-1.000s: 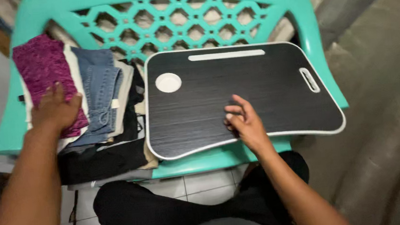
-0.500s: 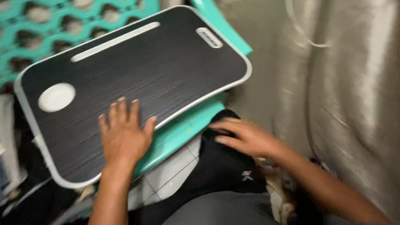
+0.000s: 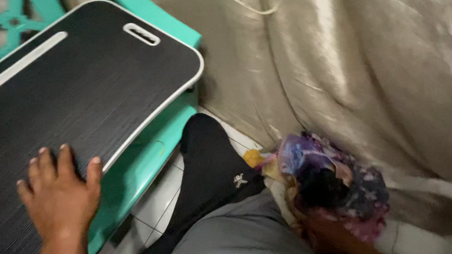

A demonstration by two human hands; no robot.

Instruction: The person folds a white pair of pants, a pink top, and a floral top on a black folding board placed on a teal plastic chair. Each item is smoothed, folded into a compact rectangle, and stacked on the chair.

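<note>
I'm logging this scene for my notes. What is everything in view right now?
Lap tray: one, black with white rim, lying on the chair.
Plastic chair: one, turquoise, under the tray.
Curtain: one, beige satin, right side.
Cord: one, pale, against the curtain top.
Clothes bundle: one, multicoloured purple, pink and yellow, lower right floor.
Floor tiles: white, beneath the chair.
Left hand: flat on the tray.
Right hand: hidden behind the bundle.

Single head camera looks steeply down, close.
</note>
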